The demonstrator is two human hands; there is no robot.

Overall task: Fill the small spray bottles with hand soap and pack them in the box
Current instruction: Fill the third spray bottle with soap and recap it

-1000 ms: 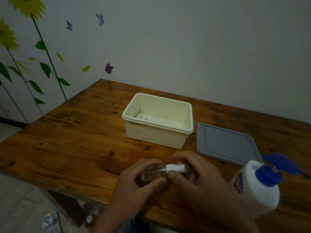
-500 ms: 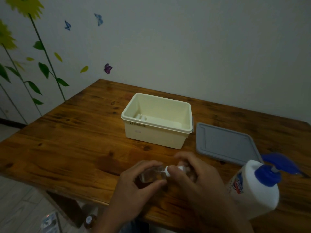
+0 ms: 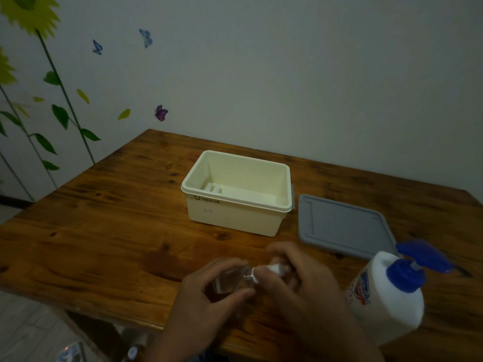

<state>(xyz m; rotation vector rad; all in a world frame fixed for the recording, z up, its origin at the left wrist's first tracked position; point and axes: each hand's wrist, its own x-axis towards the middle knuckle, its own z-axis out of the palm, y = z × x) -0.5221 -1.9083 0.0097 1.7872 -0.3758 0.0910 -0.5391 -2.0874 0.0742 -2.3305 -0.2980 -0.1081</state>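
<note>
A small clear spray bottle (image 3: 230,279) lies sideways just above the table's near edge. My left hand (image 3: 206,301) grips its body between thumb and fingers. My right hand (image 3: 298,278) pinches the bottle's white spray cap (image 3: 273,269). A cream box (image 3: 236,205) stands open at the table's middle, with a pale shape on its floor that I cannot identify. The big white hand soap bottle (image 3: 389,296) with a blue pump stands at the near right, beside my right wrist.
The box's grey lid (image 3: 342,226) lies flat to the right of the box. The wooden table (image 3: 104,231) meets a wall with flower and butterfly stickers behind. Floor and some small items show below the near edge at left.
My right fingers have closed further over the white cap and shifted on it, hiding most of it. The bottle stays in my left hand at the same spot.
</note>
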